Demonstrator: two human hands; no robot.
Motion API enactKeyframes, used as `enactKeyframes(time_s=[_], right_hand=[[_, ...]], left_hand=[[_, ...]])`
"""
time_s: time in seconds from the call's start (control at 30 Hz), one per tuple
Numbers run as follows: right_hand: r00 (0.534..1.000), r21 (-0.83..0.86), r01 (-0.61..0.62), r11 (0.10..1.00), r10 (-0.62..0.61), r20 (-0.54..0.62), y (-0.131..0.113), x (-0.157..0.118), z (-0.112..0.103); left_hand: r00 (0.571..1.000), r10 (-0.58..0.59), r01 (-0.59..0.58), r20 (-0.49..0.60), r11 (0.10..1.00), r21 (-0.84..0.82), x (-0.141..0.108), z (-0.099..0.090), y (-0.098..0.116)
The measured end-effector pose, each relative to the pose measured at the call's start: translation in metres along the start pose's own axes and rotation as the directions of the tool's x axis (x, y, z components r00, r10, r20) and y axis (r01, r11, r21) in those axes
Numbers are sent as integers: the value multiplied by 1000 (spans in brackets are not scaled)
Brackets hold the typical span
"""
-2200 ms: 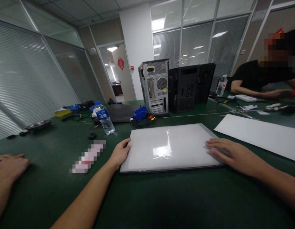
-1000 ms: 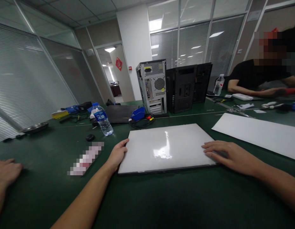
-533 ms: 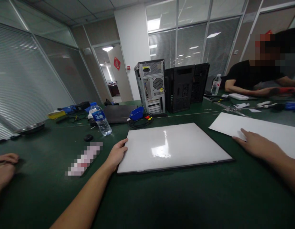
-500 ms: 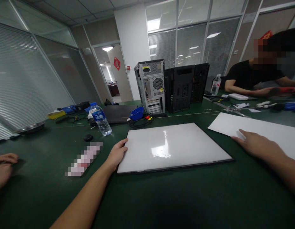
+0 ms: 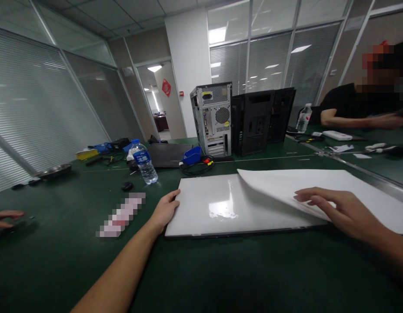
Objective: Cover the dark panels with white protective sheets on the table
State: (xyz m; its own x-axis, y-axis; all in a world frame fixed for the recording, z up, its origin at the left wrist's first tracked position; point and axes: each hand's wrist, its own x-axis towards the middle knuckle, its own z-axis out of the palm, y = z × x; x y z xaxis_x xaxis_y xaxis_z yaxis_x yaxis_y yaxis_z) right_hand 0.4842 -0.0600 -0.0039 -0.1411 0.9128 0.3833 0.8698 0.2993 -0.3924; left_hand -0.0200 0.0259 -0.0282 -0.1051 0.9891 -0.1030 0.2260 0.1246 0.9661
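A flat white panel (image 5: 201,213) with a thin black edge lies on the green table, and a ceiling light reflects in its glossy face. My left hand (image 5: 167,209) grips the panel's left edge, thumb on top, fingers partly hidden. A large white sheet (image 5: 286,180) overlaps the panel's right part, its left corner curling up above the surface. My right hand (image 5: 346,211) is at the sheet's near edge, the thumb and fingers closed around it.
An open computer case (image 5: 212,119) and black case parts (image 5: 253,124) stand at the back. A water bottle (image 5: 144,163) stands left of them. Cables and a blue item (image 5: 192,154) lie between. Another person's hand (image 5: 7,219) is at far left; a person in black sits at right.
The white sheet has moved left over the panel's right part, carried by my right hand, and its corner is now curled. My left hand stays at the panel's edge. The view has shifted slightly.
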Motion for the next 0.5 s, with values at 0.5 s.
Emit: enactKeyframes(time_s=[0.5], right_hand=[[998,60,-65,996,63,22,1,7,24]], left_hand=[[999,10,-7,-39,998,61,-1,1,4]])
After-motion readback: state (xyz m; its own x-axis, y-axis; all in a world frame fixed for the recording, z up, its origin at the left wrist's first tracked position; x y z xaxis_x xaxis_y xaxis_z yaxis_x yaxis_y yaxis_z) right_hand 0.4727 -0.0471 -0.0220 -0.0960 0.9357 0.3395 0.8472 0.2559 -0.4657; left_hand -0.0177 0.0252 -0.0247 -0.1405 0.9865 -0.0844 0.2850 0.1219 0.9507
